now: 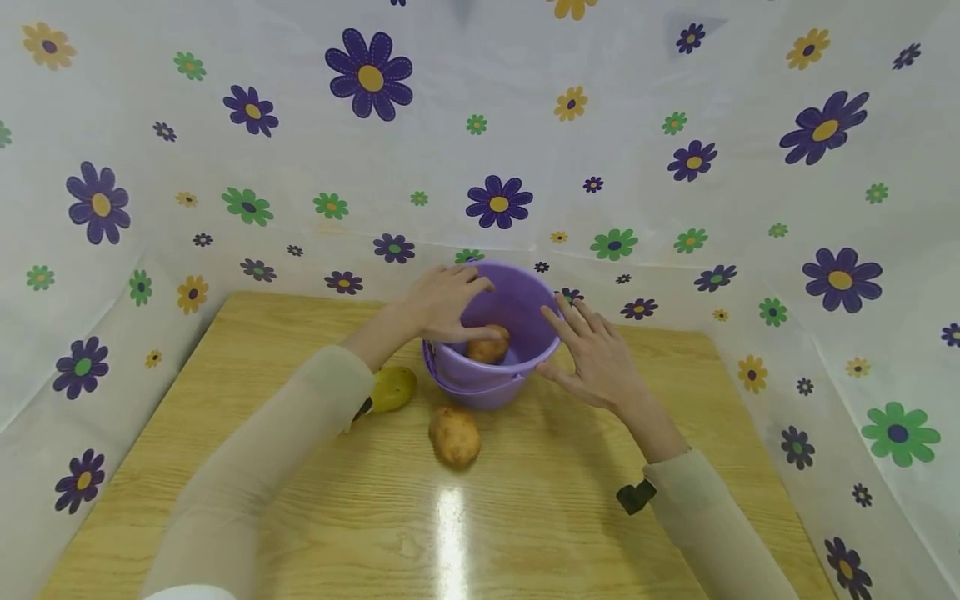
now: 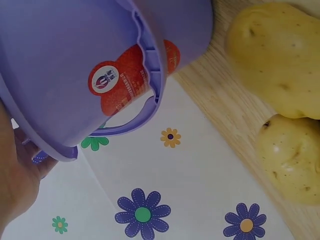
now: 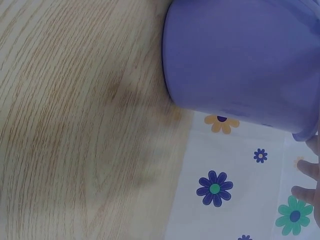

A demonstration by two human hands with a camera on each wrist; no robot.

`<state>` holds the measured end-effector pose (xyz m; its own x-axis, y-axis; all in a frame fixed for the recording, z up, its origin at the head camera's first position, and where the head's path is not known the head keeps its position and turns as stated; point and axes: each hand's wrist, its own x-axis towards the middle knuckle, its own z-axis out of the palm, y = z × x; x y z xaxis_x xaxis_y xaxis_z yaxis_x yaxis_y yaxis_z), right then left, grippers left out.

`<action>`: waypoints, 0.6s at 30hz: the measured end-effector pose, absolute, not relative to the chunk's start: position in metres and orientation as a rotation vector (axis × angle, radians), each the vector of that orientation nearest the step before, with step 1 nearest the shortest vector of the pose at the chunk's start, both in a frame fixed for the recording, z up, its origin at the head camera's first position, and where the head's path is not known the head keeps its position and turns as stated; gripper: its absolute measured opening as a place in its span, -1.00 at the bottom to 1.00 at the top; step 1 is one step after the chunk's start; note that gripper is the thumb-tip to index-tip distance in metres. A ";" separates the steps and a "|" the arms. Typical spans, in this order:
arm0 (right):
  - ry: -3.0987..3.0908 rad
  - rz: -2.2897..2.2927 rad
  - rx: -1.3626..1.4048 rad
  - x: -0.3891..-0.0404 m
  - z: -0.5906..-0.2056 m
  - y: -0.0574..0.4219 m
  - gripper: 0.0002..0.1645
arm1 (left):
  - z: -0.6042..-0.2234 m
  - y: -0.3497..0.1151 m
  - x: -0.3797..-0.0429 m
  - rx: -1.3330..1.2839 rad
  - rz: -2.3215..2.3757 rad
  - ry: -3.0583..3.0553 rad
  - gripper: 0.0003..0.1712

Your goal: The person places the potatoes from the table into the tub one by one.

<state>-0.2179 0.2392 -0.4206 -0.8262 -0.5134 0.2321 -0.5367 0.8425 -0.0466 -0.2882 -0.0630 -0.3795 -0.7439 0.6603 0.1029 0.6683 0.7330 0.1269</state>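
Observation:
A purple bucket (image 1: 480, 379) stands on the table with its handle hanging down at the front. Inside it lies a brown potato (image 1: 487, 346). My left hand (image 1: 447, 302) is at the bucket's left rim, thumb and index finger reaching over the opening. In the left wrist view, some fingers (image 2: 37, 155) show beyond the rim. On the right side, my right hand (image 1: 596, 354) has its fingers spread and straight, fingertips right at the rim. Another potato (image 1: 455, 436) lies in front of the bucket. A yellower potato (image 1: 393, 389) sits to its left, partly behind my left forearm.
The wooden table (image 1: 525, 517) ends at a white flowered cloth (image 1: 420, 158), which hangs behind and on both sides. Close behind the bucket is the back cloth. A dark strap piece (image 1: 636, 497) hangs at my right sleeve.

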 end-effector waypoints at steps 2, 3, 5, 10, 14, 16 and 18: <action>-2.809 0.155 0.809 -0.218 -0.421 0.239 0.12 | -0.380 -0.065 -0.286 -1.089 -0.237 -2.884 0.02; -2.806 0.155 0.809 -0.218 -0.421 0.239 0.12 | -0.380 -0.066 -0.285 -1.082 -0.239 -2.883 0.03; -2.804 0.155 0.808 -0.218 -0.420 0.239 0.12 | -0.380 -0.068 -0.282 -1.076 -0.241 -2.874 0.03; -2.794 0.154 0.808 -0.218 -0.421 0.240 0.13 | -0.381 -0.073 -0.276 -1.101 -0.246 -2.824 0.02; -2.790 0.159 0.811 -0.217 -0.421 0.239 0.14 | -0.382 -0.077 -0.269 -1.134 -0.264 -2.779 0.03; -2.790 0.162 0.810 -0.217 -0.421 0.239 0.15 | -0.382 -0.079 -0.265 -1.152 -0.262 -2.752 0.04; -2.790 0.164 0.808 -0.217 -0.421 0.239 0.15 | -0.383 -0.081 -0.262 -1.170 -0.257 -2.725 0.06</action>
